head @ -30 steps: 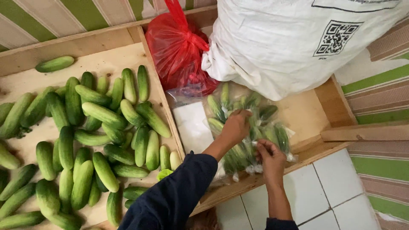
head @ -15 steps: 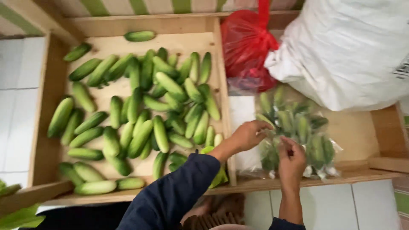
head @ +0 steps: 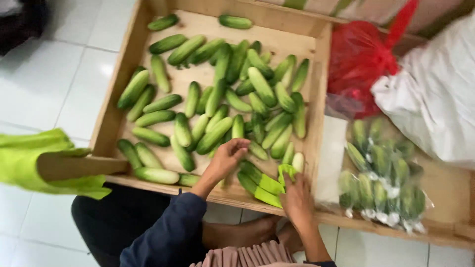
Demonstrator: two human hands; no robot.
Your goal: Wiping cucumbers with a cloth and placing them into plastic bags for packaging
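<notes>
A wooden tray [head: 112, 106] holds several loose green cucumbers [head: 261, 84]. My left hand [head: 226, 159], on a dark blue sleeve, hovers over the cucumbers at the tray's front edge, fingers bent and apart, touching or just above one. My right hand [head: 296, 199] lies at the tray's front right corner on bright green plastic strips [head: 263, 181], next to a pale cucumber [head: 298, 161]. Its grip on the strips is hidden.
Right of the tray's divider [head: 316, 99] lie clear bags of small cucumbers [head: 382, 184], a white sheet [head: 331, 157], a red plastic bag [head: 360, 63] and a white sack [head: 438, 101]. A wooden bar wrapped in green cloth [head: 47, 164] juts in at left. White tiled floor [head: 47, 79] surrounds.
Both hands have left the bagged cucumbers and moved left to the tray's front edge. The view has swung left and closer to the tray.
</notes>
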